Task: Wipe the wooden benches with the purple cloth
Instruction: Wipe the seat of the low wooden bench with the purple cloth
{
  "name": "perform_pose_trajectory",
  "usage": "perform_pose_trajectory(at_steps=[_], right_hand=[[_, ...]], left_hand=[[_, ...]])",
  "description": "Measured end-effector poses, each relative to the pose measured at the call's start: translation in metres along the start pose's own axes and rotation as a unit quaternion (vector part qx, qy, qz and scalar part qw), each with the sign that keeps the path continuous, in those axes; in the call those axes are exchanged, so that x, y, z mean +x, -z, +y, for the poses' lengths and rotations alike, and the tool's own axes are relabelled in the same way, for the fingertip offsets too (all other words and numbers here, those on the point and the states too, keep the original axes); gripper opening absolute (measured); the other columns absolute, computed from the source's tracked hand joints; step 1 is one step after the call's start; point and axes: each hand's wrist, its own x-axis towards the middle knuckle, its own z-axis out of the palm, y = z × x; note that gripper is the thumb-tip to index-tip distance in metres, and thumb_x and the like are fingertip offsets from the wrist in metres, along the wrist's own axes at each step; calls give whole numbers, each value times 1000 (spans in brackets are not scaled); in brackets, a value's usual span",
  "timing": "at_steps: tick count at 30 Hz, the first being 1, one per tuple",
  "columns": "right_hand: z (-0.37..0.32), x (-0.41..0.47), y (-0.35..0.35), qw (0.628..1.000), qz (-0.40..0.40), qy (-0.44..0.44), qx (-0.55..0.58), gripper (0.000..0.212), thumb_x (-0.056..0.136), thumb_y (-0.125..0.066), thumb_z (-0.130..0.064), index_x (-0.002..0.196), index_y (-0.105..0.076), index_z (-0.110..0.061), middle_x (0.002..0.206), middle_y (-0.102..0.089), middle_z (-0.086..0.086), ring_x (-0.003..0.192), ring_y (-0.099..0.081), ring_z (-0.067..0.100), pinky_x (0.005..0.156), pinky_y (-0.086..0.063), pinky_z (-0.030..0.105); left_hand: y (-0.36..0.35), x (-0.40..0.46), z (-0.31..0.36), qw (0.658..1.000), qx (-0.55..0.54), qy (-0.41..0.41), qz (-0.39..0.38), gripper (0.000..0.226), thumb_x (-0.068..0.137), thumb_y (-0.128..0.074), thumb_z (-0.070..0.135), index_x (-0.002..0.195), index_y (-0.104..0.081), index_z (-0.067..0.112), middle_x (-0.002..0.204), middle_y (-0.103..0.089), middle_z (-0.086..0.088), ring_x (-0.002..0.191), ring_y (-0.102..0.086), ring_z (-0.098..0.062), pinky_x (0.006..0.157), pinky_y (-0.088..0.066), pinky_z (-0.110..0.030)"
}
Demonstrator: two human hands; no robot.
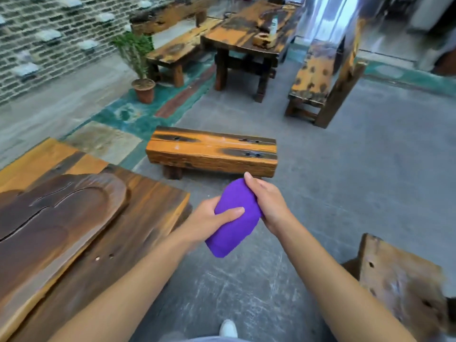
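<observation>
purple cloth [234, 219] folded, grasped by both the left hand [211, 221] and right hand [269, 203]; low wooden bench [211, 152] just beyond them; no readable writing.

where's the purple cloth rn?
Head view, centre: the purple cloth is held in the air between the left hand and right hand, in front of the low wooden bench.

A grey concrete floor [345, 193] was seen, with green and brown patches at its left. On it stood a low block bench [212, 151], a potted plant [144, 87], a far table [246, 38] flanked by two benches [180, 49] [318, 75], and a near table [138, 206] carrying a carved wooden tray [61, 206]. A bottle [273, 25] was set on the far table.
</observation>
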Motion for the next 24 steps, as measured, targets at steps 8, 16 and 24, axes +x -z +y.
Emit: perform_pose_trajectory(at_steps=[8,16,24], right_hand=[[-47,118,105,992,113,11,50,44,90,-76,-9,130,-56,-9,122,-67,12,90,-69,10,65,-60,31],[-80,264,164,988,134,27,-68,50,90,-78,-35,136,-59,-29,132,-62,-5,114,-65,10,96,-57,37],[-125,404,251,969,117,-4,-219,67,77,-80,-58,136,-55,-39,120,-69,-16,108,-65,4,95,-49,25]], left_hand=[[-48,172,46,993,-77,-33,85,22,92,-73,25,113,-72,21,102,-79,7,90,-72,-5,75,-57,-21],[-89,370,77,966,-245,60,58,22,98,-51,4,108,-67,14,109,-72,-16,100,-64,-30,96,-50,-45],[-114,513,115,909,-381,136,-103,42,88,-46,27,125,-56,10,120,-57,-14,104,-56,-25,95,-45,-43]])
